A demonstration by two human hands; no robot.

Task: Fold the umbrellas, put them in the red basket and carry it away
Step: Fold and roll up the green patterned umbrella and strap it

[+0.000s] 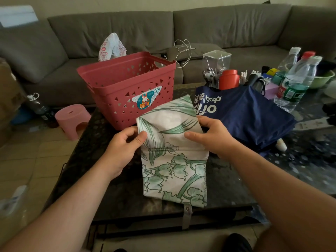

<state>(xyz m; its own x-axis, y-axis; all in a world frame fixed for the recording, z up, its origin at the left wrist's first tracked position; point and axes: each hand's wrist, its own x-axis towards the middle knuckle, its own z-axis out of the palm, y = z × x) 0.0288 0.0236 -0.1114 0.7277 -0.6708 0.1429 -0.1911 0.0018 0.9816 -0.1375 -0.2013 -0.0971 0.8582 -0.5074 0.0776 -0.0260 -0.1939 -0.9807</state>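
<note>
On table (116, 188), floral umbrella (174, 160) betw. both hands' grip, L (125, 144) & R (212, 137).

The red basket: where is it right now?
In the head view the red basket stands on the dark table, left of centre, just behind the floral umbrella held by both hands, with the blue umbrella to its right.

my dark table (116, 179) carries the red basket (127, 88) at the far left, a floral umbrella (174, 160) flat before me, a blue umbrella (251, 115) to its right, and behind that bottles (298, 79), a red tin (229, 80) and a clear box (216, 60).
</note>
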